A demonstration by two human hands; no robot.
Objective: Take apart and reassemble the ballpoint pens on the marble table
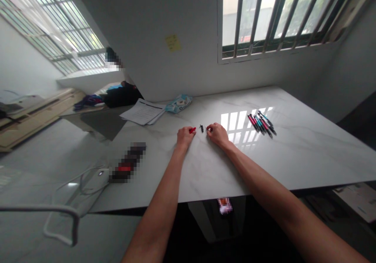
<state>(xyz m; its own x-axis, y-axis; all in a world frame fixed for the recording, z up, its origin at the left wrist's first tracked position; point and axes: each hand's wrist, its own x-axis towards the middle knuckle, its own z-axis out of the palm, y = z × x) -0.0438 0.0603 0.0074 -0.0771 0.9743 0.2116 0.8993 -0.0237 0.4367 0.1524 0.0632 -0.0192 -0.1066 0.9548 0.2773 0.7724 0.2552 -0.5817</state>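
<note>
My left hand [185, 136] rests on the marble-patterned table with its fingers closed on a red pen barrel [192, 130]. Small dark pen parts [201, 128] lie on the tabletop between my two hands. To the right of them, my right hand [216, 133] is pinched at the fingertips; a thin tip seems to stick out toward the parts, too small to name. Several pens [261, 124] in red, teal and black lie side by side farther right, apart from my right hand.
Printed papers [143, 112] and a blue-and-white soft packet [179, 103] lie at the back against the wall. A white power strip with a cable [94, 180] is at the left. The table's front edge [205, 200] runs beneath my forearms.
</note>
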